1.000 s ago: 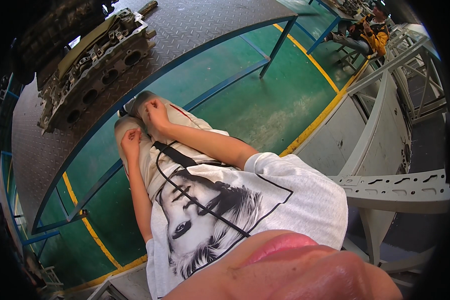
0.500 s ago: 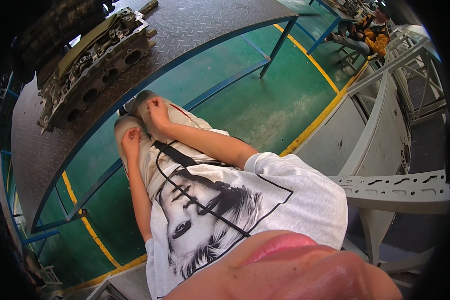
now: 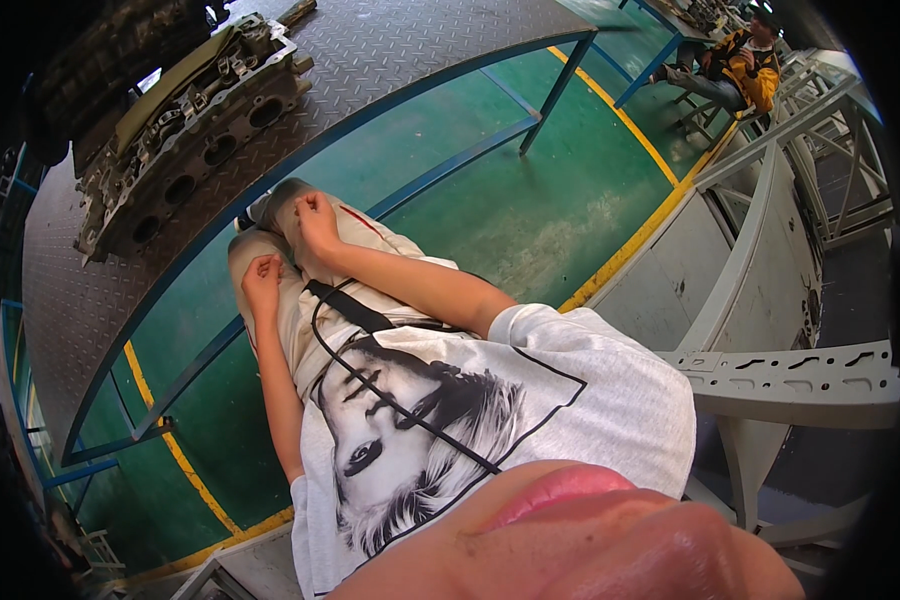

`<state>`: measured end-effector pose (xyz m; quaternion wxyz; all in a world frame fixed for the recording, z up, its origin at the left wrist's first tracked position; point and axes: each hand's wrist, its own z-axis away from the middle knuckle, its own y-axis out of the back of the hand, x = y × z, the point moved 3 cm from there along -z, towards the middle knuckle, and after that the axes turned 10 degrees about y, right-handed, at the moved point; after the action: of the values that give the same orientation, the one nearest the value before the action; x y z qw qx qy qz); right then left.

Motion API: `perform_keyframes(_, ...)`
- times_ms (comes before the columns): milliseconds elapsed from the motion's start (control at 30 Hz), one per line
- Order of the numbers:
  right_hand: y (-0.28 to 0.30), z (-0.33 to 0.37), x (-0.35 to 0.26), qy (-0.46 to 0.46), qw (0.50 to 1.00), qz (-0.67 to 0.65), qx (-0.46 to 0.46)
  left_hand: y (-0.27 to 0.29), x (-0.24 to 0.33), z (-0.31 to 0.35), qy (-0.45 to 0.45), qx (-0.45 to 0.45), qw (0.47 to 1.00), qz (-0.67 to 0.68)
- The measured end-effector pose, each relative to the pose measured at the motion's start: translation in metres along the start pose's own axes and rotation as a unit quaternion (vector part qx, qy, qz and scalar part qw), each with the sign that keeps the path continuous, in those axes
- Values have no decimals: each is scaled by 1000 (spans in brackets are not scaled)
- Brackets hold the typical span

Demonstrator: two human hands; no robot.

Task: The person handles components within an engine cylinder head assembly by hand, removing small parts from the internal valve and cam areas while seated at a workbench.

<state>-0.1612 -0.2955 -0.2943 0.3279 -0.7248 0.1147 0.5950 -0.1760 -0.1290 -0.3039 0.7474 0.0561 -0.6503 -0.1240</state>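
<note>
My left hand (image 3: 262,284) rests on my left thigh in beige trousers (image 3: 270,250), its fingers loosely curled in. Farther along, my right hand (image 3: 316,224) lies on the right thigh, also curled into a loose fist. Nothing shows in either one. Both hands are apart from the table and from what stands on it. Beyond them, a metal engine cylinder head (image 3: 195,160) with a row of round openings lies on the dark tread-plate tabletop (image 3: 370,45).
Blue table legs and rails (image 3: 460,165) stand close in front of my knees. A grey metal frame (image 3: 780,375) is at my right. Yellow lines (image 3: 620,115) cross the green floor. At the far right a person in a yellow and black jacket (image 3: 755,75) sits by another table.
My hands have not visibly moved. The seated person at the far right has raised a hand toward the chest.
</note>
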Motion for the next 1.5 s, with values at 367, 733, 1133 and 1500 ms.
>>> perform_keyframes(367, 0, -1, 2, -9, 1000, -4, 2, 0, 1, 1, 8, 6, 1000, 2)
perform_keyframes(733, 1, 2, -8, -27, 999, -12, 16, -1, 0, 0, 5, 14, 1000, 7)
perform_keyframes(1133, 3, 3, -14, -8, 1000, 5, 21, -3, 6, 3, -12, 7, 999, -34)
perform_keyframes(1500, 2, 4, -21, -5, 997, 78, -27, 0, -5, -3, -94, 66, 987, -114)
